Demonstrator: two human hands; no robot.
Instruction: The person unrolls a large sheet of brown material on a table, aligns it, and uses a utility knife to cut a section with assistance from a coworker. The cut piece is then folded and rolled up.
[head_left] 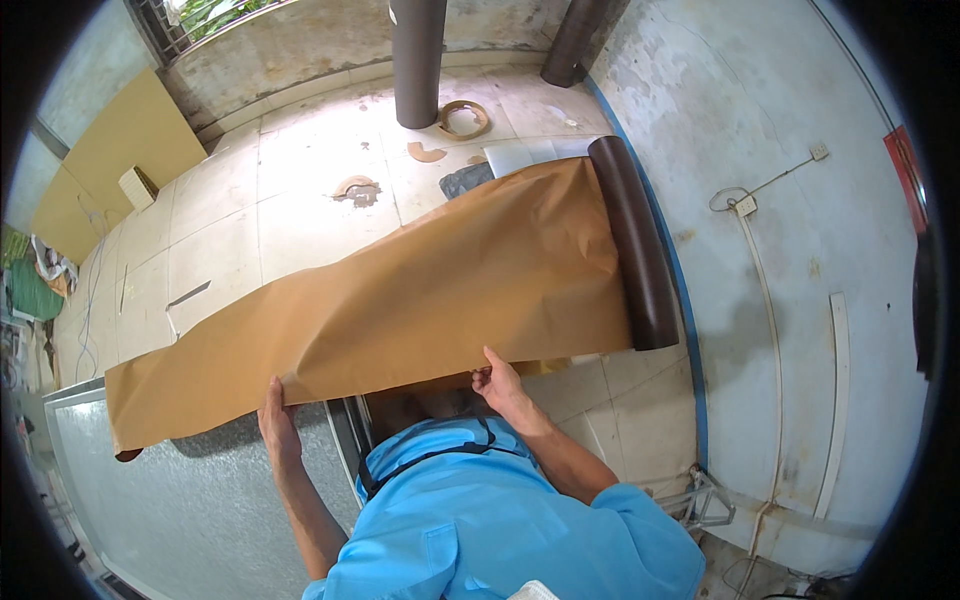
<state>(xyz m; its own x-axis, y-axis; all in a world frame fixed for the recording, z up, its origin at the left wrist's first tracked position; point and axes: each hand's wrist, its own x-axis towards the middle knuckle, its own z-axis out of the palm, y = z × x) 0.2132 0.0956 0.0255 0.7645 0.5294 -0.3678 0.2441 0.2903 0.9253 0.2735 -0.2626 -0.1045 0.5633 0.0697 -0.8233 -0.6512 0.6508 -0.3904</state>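
A long brown sheet (400,280), like paper or film, stretches across the view from a dark brown roll (636,245) on the right. Its surface is wavy, and its far left corner curls under, showing a dark underside. My left hand (279,420) pinches the near edge, thumb on top and fingers mostly beneath. Farther right along the same edge, my right hand (500,387) grips it between thumb and curled fingers. Under the sheet's left part lies a framed grey textured panel (220,500).
A dark upright roll (418,65) stands on the tiled floor, with a brown ring of tape or strip (464,120) beside it. Another dark roll (575,45) leans in the corner. A large tan board (120,160) rests against the left wall. Cables (760,300) run down the right wall.
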